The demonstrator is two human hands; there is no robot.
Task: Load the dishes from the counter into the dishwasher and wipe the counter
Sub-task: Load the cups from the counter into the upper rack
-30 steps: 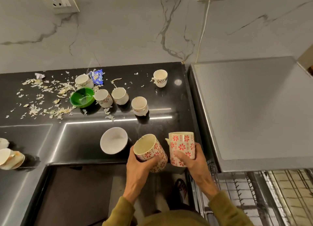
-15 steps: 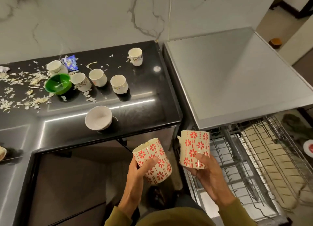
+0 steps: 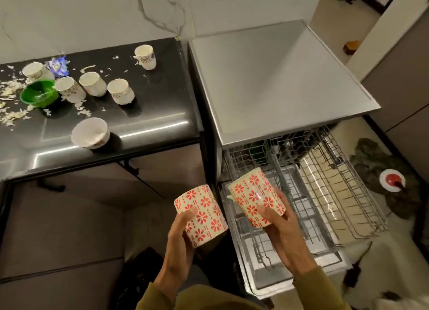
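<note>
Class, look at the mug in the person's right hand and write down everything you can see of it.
The mug is cream, glossy like glazed ceramic, patterned with red flowers, dashes and dots. It is cylindrical; a bit of handle seems to show at its left edge. It is tilted, held off any surface above the pulled-out dishwasher rack. The right hand grips it from below, fingers wrapped around its side.

Pulled-out upper rack (image 3: 325, 170) lies open from above; the dishwasher's steel top (image 3: 267, 82) overhangs its back end.
</note>
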